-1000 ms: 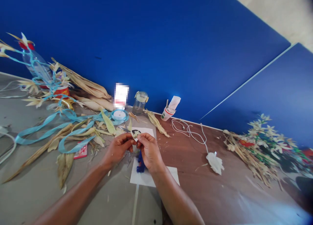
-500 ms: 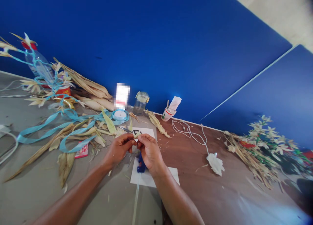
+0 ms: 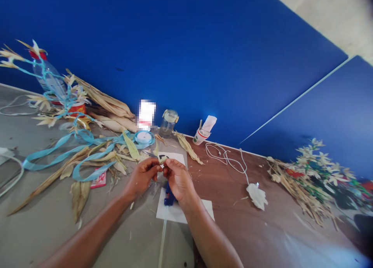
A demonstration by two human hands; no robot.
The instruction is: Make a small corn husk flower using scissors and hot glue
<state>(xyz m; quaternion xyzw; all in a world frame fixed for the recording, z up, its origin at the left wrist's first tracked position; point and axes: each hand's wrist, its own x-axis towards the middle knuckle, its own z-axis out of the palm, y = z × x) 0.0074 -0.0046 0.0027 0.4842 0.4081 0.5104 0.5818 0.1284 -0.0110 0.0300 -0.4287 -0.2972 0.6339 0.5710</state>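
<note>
My left hand [image 3: 145, 174] and my right hand [image 3: 178, 178] meet at the fingertips over the table, both closed in a pinch. Between them is a small pale piece of corn husk [image 3: 162, 162], mostly covered by the fingers. Below my right hand lies a blue glue gun [image 3: 168, 197], partly hidden, with a long clear glue stick [image 3: 162, 239] running from it towards me. A white sheet of paper [image 3: 163, 213] lies beneath the gun. Dry husk strips [image 3: 128, 147] and a light blue ribbon [image 3: 52, 159] are strewn left of my hands.
A ribbon spool [image 3: 144, 137], a lidded glass jar [image 3: 168, 124] and a paper cup [image 3: 201, 135] line the blue partition [image 3: 186, 58]. White cable [image 3: 225, 155] curls over the brown tabletop. Husk flowers stand left near a bottle [image 3: 52, 81]; more white flowers [image 3: 323, 159] lie right.
The view has shifted very slightly. Both hands keep their pinch at nearly the same spot, with only a slight shift of the fingers.
</note>
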